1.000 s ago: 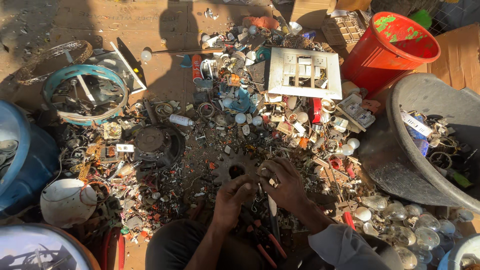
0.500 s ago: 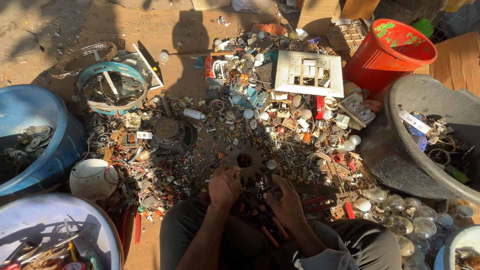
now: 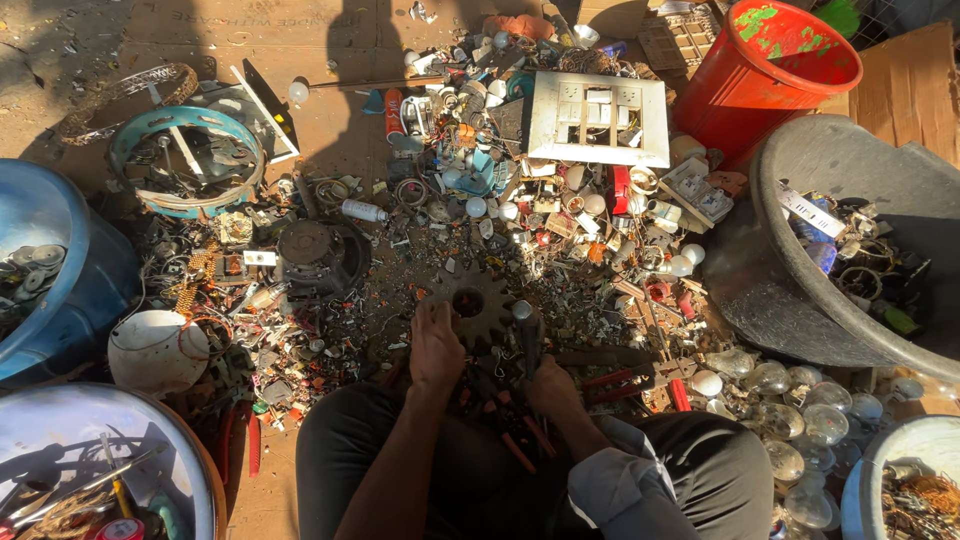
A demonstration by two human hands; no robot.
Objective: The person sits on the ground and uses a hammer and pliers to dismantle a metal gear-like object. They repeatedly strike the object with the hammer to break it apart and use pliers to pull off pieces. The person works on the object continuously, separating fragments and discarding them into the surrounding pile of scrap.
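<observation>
Left hand: the left hand (image 3: 436, 345) lies palm down on the near-left edge of the toothed gear wheel (image 3: 478, 305), fingers curled over its rim.
Right hand: the right hand (image 3: 548, 380) is closed around a dark handled tool (image 3: 526, 335) that stands upright, its pale tip beside the gear's right edge.
Gear wheel: dark, rusty, with a round centre hole; it lies flat on the ground just in front of the person's knees, amid small scrap.
Pliers: red-handled pliers (image 3: 520, 432) lie between the knees, below both hands.
Scrap heap: bulb bases, wires and plastic fragments spread beyond the gear.
White panel: a white slotted plastic panel (image 3: 598, 118) rests on top of the heap, far right of centre.
Red bucket: a red bucket (image 3: 750, 85) stands tilted at upper right.
Grey basin: a large grey basin (image 3: 800, 290) at right holds mixed parts.
Glass bulbs: clear glass bulbs (image 3: 800, 400) lie clustered beside the right knee.
Blue tub: a blue tub (image 3: 85, 275) stands at the left edge.
</observation>
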